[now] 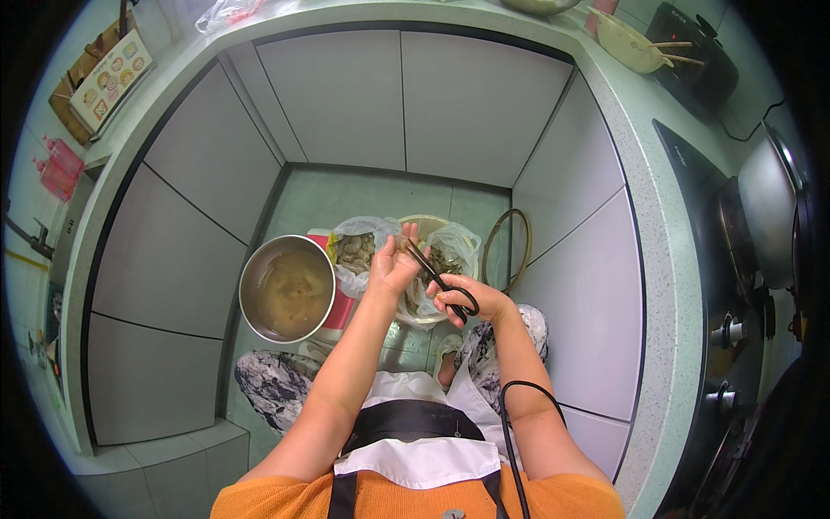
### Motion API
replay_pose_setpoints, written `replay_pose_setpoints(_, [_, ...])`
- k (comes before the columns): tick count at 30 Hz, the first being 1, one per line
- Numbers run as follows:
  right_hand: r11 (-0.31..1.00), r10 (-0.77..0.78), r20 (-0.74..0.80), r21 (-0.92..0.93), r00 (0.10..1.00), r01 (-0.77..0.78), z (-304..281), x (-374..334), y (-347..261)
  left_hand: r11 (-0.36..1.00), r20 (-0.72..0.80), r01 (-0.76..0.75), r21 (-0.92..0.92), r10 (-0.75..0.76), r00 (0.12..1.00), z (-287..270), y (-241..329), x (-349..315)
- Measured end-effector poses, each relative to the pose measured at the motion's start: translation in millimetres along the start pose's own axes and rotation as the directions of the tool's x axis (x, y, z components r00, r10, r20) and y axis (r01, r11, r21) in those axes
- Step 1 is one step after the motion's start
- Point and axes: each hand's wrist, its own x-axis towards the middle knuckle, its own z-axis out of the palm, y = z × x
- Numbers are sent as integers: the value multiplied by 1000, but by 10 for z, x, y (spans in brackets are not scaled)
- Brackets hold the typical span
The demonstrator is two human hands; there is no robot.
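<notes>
You have fairly bright, even light with a cool greenish cast and only soft shadows. The floor (337,190) shines faintly, and the pot (247,290) catches pale highlights. Your scissors (430,268) look fairly clear; finer detail is soft. Near the blackened corners, the counter (618,95) bows strongly.

What we can't see: hidden, cropped, tiny
Can't tell what, if anything, L hand (394,266) holds by scissors' (443,283) tips; too small for us. Hands & forearms block pt. of basin (421,218). Murky water (298,290) hides most of pot's (245,290) bottom. We lose pt. of bowl (540,5) at top edge, orange top (406,497) at bottom.
</notes>
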Motion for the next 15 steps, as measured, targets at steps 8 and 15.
replay_pose_setpoints(8, [1000,11,14,-2,1000,-11,21,-1,-6,999,0,-27,-20,27,1000,-4,11,-20])
replay_pose_setpoints(15, [1000,-4,7,11,1000,4,21,8,1,1000,13,-15,-6,15,1000,-60,18,20])
